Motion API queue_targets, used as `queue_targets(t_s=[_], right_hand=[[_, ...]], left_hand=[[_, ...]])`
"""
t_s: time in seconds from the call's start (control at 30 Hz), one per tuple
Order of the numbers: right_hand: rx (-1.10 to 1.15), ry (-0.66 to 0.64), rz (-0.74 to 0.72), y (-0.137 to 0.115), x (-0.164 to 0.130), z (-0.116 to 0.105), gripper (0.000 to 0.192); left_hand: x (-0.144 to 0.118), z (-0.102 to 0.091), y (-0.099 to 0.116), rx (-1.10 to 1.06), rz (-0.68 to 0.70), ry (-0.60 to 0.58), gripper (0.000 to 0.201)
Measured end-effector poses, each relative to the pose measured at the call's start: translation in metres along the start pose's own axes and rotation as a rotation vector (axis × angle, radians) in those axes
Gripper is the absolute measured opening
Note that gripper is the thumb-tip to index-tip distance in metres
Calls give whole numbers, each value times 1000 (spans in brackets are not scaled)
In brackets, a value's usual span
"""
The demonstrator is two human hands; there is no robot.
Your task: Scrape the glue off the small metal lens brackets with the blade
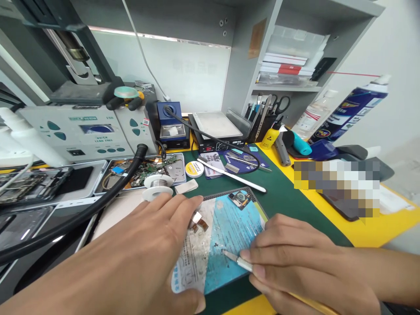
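Note:
My left hand (157,240) lies over the left part of a worn blue and grey printed card (229,258), fingers stretched out and thumb apart. Beside its fingertips sits a small part with brown flex cables (201,224), half hidden by the fingers. My right hand (292,258) grips a craft knife (243,263) like a pen, its blade tip pointing left, at or just above the card near a few small dark specks. A dark camera module (241,199) lies at the card's far edge.
A solder spool (159,183), a tray of circuit boards (170,168) and a white stick (232,176) lie beyond the card. A black hose (108,197) crosses the left side. A heating plate (219,124) stands behind; a phone (343,205) lies right on the yellow border.

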State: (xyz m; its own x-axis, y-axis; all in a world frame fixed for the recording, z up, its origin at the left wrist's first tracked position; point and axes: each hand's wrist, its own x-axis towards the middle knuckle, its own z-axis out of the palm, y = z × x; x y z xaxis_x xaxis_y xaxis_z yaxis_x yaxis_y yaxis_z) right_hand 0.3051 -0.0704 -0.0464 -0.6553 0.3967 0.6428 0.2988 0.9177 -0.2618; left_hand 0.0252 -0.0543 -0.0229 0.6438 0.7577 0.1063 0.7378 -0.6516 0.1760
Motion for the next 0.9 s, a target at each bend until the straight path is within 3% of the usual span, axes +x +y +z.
queue_targets(t_s=[0.27, 0.57, 0.73, 0.9], right_hand=[[-42, 15, 56, -2, 3, 3, 8], [-40, 28, 50, -1, -1, 3, 9], [-37, 23, 21, -2, 5, 3, 8], [-68, 79, 209, -8, -3, 5, 9]], left_hand=[[-3, 3, -1, -27, -75, -11, 86], [-1, 3, 0, -37, -62, -10, 84], [-4, 5, -1, 6, -84, 0, 94], [-2, 1, 1, -27, -68, 4, 89]])
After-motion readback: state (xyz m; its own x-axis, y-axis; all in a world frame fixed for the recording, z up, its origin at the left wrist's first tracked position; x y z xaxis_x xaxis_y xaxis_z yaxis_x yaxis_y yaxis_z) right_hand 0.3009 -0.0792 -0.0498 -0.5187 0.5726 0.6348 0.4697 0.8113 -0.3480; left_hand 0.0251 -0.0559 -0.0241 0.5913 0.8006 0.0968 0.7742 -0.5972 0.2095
